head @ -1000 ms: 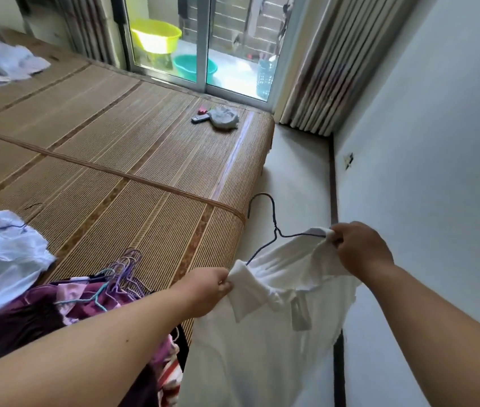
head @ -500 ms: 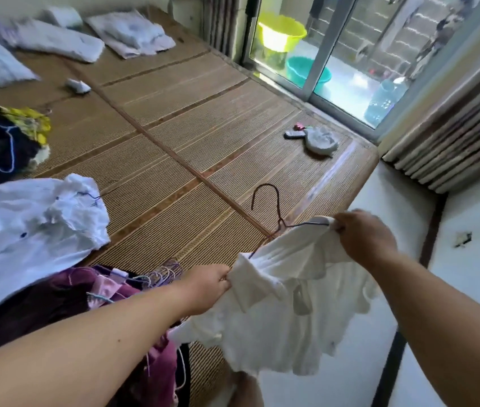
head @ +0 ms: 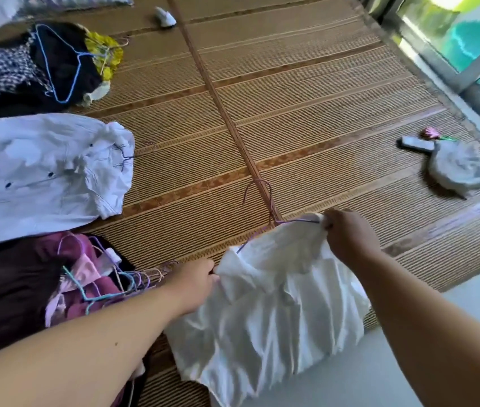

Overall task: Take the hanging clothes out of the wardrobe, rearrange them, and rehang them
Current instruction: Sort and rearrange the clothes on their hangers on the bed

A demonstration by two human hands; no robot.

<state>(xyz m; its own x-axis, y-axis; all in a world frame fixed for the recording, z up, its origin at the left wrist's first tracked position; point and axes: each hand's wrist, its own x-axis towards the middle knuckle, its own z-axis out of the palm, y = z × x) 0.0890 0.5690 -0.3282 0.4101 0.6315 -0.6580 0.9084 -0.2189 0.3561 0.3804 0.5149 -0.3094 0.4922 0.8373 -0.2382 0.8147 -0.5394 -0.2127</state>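
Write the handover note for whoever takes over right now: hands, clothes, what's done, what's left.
Left hand grips one shoulder of the white shirt; right hand grips the other, at the end of the wire hanger inside it.
The shirt hangs over the edge of the woven mat.
On the mat: a white garment, a dark pile with a blue hanger, and a maroon pile with more hangers.
Done: clothes lie out.
Left: sort and rehang them; wardrobe not in view.

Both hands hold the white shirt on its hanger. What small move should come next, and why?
Probably lower the white shirt flat onto the bare mat ahead. The left hand and right hand each grip a shoulder, the wire hanger is inside it, and other clothes lie there in piles.
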